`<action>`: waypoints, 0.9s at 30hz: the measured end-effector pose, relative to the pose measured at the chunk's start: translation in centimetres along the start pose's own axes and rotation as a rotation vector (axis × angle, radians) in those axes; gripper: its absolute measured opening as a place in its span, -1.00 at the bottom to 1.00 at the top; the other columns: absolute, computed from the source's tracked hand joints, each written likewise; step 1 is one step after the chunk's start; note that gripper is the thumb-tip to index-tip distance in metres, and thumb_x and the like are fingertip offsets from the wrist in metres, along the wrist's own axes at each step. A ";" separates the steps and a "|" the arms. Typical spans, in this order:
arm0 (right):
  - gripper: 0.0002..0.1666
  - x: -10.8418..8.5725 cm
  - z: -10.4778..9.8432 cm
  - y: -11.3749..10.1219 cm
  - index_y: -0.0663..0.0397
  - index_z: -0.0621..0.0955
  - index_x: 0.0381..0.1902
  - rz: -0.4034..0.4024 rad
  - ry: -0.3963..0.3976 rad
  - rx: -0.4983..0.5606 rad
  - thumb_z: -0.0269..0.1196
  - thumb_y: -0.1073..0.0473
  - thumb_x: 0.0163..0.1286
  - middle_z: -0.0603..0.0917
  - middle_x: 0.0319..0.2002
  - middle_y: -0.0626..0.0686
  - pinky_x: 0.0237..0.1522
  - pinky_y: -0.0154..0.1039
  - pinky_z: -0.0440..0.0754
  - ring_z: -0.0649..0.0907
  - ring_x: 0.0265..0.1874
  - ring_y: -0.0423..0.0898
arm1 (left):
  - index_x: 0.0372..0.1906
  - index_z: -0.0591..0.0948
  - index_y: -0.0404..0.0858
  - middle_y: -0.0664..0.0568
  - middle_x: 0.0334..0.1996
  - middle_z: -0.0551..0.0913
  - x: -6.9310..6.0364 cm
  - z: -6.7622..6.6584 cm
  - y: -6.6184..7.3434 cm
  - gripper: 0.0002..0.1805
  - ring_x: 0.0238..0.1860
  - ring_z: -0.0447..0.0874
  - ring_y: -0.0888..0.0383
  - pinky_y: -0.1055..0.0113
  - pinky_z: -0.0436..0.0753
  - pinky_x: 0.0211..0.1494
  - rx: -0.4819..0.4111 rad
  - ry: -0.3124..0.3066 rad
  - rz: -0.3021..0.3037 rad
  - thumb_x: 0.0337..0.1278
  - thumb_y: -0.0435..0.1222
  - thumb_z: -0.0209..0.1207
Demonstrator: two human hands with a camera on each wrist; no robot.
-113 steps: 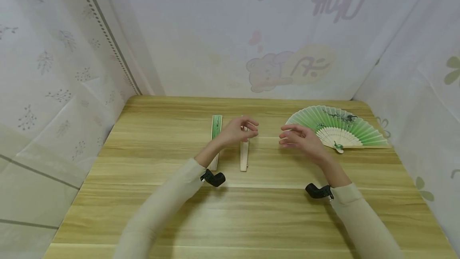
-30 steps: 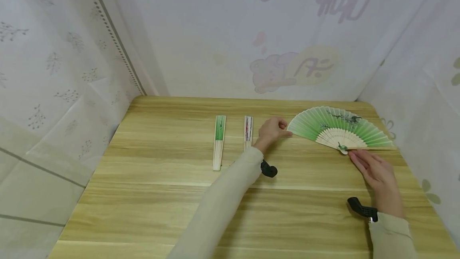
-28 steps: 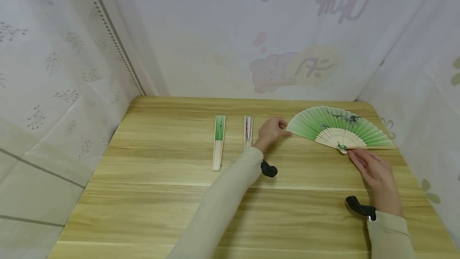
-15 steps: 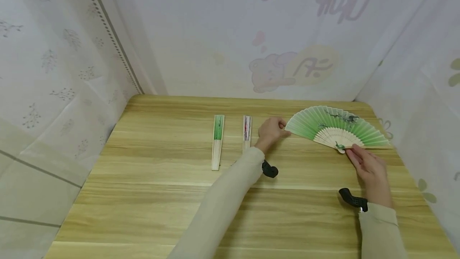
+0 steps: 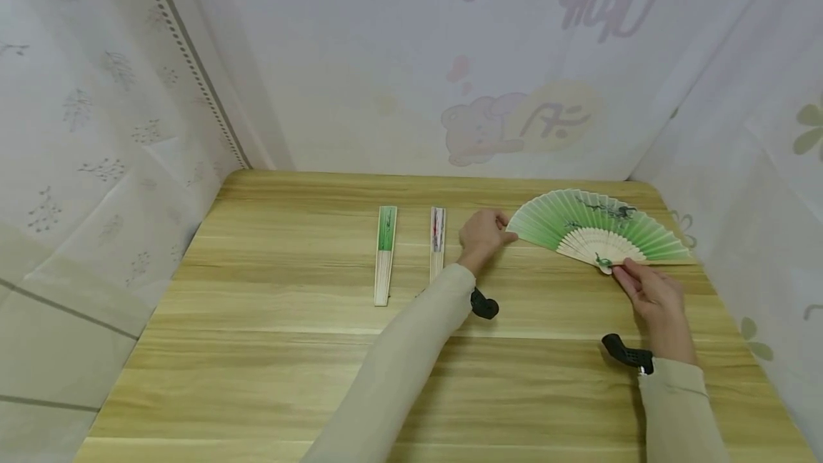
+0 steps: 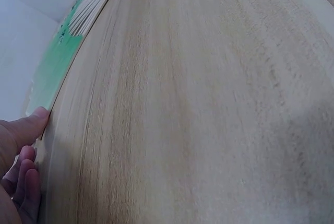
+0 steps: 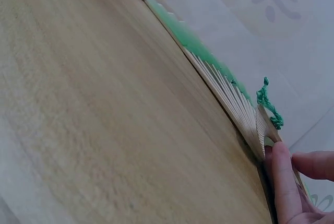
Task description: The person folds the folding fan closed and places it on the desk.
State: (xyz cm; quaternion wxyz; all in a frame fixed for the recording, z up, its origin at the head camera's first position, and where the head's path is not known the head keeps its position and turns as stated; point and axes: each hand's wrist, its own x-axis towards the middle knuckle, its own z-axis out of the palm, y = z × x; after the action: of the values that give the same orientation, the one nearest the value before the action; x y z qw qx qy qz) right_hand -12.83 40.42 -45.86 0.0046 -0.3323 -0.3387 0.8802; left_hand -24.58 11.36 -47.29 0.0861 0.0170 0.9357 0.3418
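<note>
A green folding fan point(image 5: 553, 223) with pale ribs and a dark printed pattern lies spread out at the table's right rear. At its left end, my left hand point(image 5: 484, 236) pinches the outer corner; the left wrist view has the thumb point(image 6: 35, 122) on the fan's edge, other fingers curled below. My right hand point(image 5: 656, 295) holds the right-hand guard stick close to the pivot, with thumb and fingers on either side of it in the right wrist view. A green knotted cord point(image 7: 270, 106) hangs at the pivot.
Two folded fans lie left of my left hand: a green one point(image 5: 386, 241) and a white one with red and dark print point(image 5: 438, 231), whose lower end my left sleeve hides. White printed curtains point(image 5: 360, 77) stand behind the wooden table point(image 5: 257, 349) and at both sides.
Both hands were apart above the table at first, then reached the spread fan. Over the last second the right hand's fingers have moved up onto the guard stick; the left hand stays at its corner.
</note>
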 end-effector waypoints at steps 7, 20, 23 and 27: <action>-0.73 -0.1 0.2 -0.1 0.38 0.74 -0.40 -0.002 0.001 -0.023 0.15 0.54 0.44 0.73 -0.37 0.22 -0.10 -0.18 0.70 0.78 -0.33 0.06 | -0.36 0.70 0.08 0.34 -0.45 0.56 0.5 0.3 0.0 -0.72 -0.44 0.51 0.32 0.38 0.44 -0.47 0.013 0.000 -0.027 -0.05 0.07 0.55; -0.73 0.0 0.1 0.1 0.36 0.75 -0.38 -0.021 -0.025 -0.069 0.15 0.54 0.45 0.72 -0.38 0.24 -0.09 -0.19 0.70 0.78 -0.33 0.06 | -0.37 0.74 0.07 0.36 -0.47 0.59 -0.2 -0.8 -0.2 -0.84 -0.41 0.54 0.35 0.39 0.47 -0.40 -0.006 0.001 -0.004 0.09 -0.02 0.49; -0.72 0.0 0.0 0.1 0.36 0.75 -0.38 -0.019 -0.034 -0.065 0.14 0.54 0.46 0.72 -0.37 0.24 -0.08 -0.18 0.69 0.78 -0.32 0.06 | -0.36 0.74 0.04 0.34 -0.47 0.60 -0.2 -1.0 -0.4 -0.85 -0.41 0.54 0.34 0.39 0.47 -0.41 -0.008 -0.007 0.027 0.11 -0.04 0.48; -0.73 0.0 -0.2 0.0 0.35 0.73 -0.34 -0.010 -0.063 -0.035 0.12 0.49 0.50 0.71 -0.34 0.25 -0.05 -0.14 0.69 0.78 -0.29 0.09 | -0.36 0.72 0.00 0.30 -0.47 0.58 -0.1 -1.2 -0.7 -0.85 -0.41 0.52 0.31 0.38 0.45 -0.39 -0.042 -0.034 0.065 0.14 -0.08 0.47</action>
State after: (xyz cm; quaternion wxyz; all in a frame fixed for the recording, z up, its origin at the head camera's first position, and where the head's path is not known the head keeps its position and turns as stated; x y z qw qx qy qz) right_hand -12.71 40.51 -45.96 -0.0073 -0.3028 -0.3557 0.8841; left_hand -24.64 10.03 -46.77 0.0910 0.0511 0.9256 0.3638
